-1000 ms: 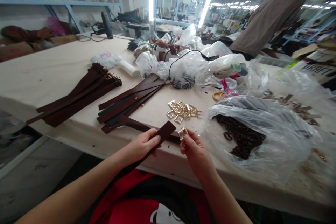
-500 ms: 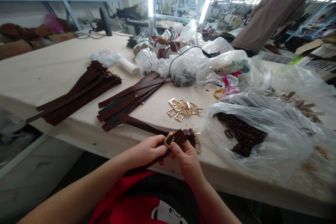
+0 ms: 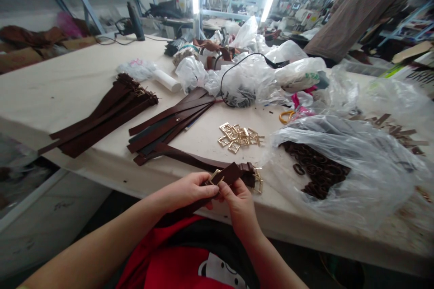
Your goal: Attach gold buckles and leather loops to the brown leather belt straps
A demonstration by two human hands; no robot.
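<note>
At the table's near edge my left hand [image 3: 190, 189] grips a dark brown leather strap [image 3: 228, 174], its end pointing up and right. A gold buckle [image 3: 214, 176] sits on that strap, and my right hand [image 3: 237, 201] pinches strap and buckle there, fingers closed. Just behind my hands lies another brown strap with a buckle [image 3: 256, 179] fitted at its right end. A small heap of loose gold buckles [image 3: 239, 136] rests farther back on the cream table [image 3: 68, 86].
Two piles of brown straps [image 3: 101, 115] [image 3: 169, 124] lie to the left. A clear plastic bag of brown loops [image 3: 318, 169] spreads to the right. Plastic bags, a black cable and yellow scissors [image 3: 286, 116] clutter the back. Another person [image 3: 359, 9] stands at far right.
My right hand brought the gold buckle from beside the strap's end onto the strap. Both hands have closed together on it and the buckle now sits lower on the strap.
</note>
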